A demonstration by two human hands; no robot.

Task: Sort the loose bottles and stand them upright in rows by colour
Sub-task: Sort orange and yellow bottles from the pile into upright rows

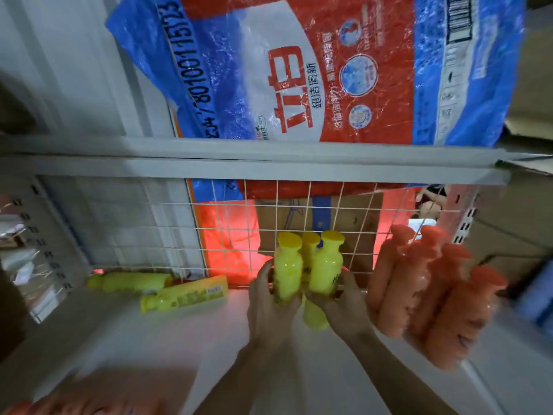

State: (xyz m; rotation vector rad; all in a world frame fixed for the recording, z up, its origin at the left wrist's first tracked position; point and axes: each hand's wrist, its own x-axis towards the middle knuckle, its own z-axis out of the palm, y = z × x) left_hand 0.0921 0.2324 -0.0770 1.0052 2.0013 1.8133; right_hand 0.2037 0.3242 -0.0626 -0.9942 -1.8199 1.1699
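Three yellow bottles [308,265] stand upright together at the back of the white shelf [209,339], against the wire mesh panel [299,217]. The left hand [269,307] grips the left bottle [287,268]; the right hand [341,304] grips the right bottle [327,265]. A fourth yellow bottle [312,317] shows low between the two hands. Two more yellow bottles lie on their sides to the left: one near the mesh [128,282], one just in front of it [184,295]. Orange bottles [431,292] stand upright in rows at the right. A large red-and-blue bag [314,70] sits above the shelf rail [239,160].
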